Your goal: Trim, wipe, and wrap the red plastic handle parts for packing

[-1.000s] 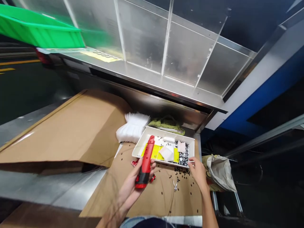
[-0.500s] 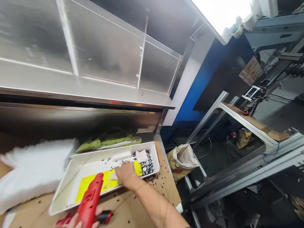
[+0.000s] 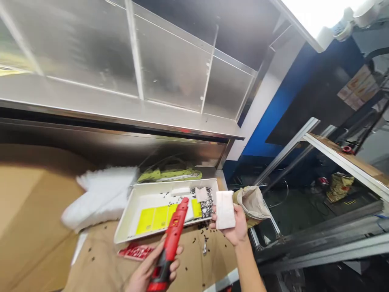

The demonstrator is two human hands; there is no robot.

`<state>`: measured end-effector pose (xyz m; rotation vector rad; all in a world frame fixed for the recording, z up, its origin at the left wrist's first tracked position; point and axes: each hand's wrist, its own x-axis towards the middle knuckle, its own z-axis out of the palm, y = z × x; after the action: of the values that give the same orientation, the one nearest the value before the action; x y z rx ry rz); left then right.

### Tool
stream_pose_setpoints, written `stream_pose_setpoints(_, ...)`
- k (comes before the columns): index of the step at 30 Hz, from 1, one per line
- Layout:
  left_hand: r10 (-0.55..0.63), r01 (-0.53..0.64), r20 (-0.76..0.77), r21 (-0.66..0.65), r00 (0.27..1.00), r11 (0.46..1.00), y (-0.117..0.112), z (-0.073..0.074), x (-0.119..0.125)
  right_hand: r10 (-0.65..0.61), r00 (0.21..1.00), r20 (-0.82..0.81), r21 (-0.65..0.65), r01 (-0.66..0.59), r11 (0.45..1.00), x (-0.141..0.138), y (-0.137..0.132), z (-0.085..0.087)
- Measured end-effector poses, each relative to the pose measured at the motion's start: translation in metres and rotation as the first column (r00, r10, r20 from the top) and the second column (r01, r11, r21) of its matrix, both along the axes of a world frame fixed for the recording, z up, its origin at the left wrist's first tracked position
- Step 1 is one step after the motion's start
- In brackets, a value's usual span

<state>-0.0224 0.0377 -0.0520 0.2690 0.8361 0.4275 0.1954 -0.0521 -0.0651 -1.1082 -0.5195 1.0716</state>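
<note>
left hand snug round red tool before tray, right hand half-curled about pad, bag behind

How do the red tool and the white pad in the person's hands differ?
Colour: the red tool has dark parts; the white pad is pale throughout.
Shape: the red tool is long and narrow; the white pad is flat and roughly rectangular.
Hand: the left hand holds the red tool, the right hand the white pad.
Both are hand-held.

Tray, black bits on cardboard
</note>
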Motion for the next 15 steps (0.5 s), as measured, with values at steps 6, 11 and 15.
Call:
stream_pose_setpoints(6, -0.091, 0.087, 0.128, 0.037, 0.988, 0.996, -0.023, 0.014, 0.009, -0.052, 0.970, 0.237, -0.060, 0.068, 0.996, -0.018, -0.022, 0.004)
stream_pose_setpoints(11, -0.157, 0.149, 0.149, 0.062, 0.976, 0.987, -0.028, 0.024, 0.010, -0.056, 0.624, 0.779, 0.005, 0.083, 0.997, -0.012, -0.032, 0.009)
stream_pose_setpoints(15, -0.165, 0.162, 0.139, 0.032, 0.976, 0.986, -0.027, 0.030, 0.012, -0.033, 0.143, 0.989, 0.023, 0.073, 0.997, -0.024, -0.038, 0.011)
